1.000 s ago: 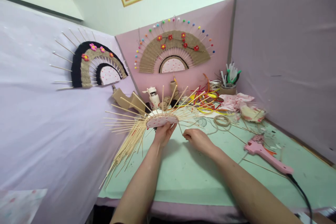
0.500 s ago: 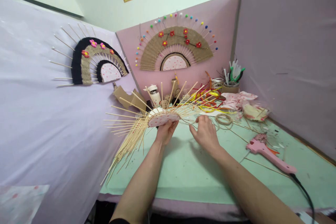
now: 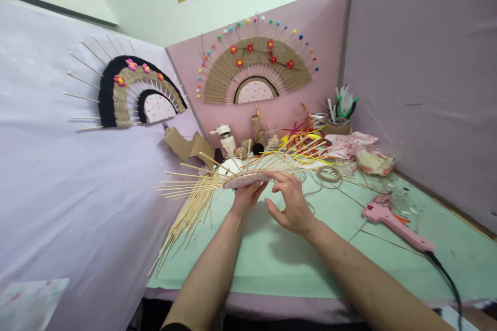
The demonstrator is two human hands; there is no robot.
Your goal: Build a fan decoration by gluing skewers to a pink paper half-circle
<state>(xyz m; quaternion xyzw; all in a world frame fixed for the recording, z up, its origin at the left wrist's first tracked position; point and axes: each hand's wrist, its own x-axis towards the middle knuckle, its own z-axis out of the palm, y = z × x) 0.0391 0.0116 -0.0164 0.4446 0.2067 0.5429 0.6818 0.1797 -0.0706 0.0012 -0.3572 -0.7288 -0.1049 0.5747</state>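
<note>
Fan [image 3: 244, 182] stretches left-right, sticks [image 3: 212, 183] radiating away; left grip [image 3: 247, 198] pinches it, right grip [image 3: 292, 204] spread at its edge.

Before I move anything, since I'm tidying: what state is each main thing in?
Stick fan: held up, splayed
Left hand: gripping it from below
Right hand: open, at its edge
Glue gun: lying down
Twine: loosely coiled
Loose sticks: piled
Wall fans: hanging, decorated
Bottle: upright
Pink cloth: crumpled

left sleeve [image 3: 175, 327]: black | left forearm [image 3: 215, 261]: bare | right forearm [image 3: 361, 269]: bare | left hand [image 3: 246, 199]: bare | right hand [image 3: 293, 206]: bare
</note>
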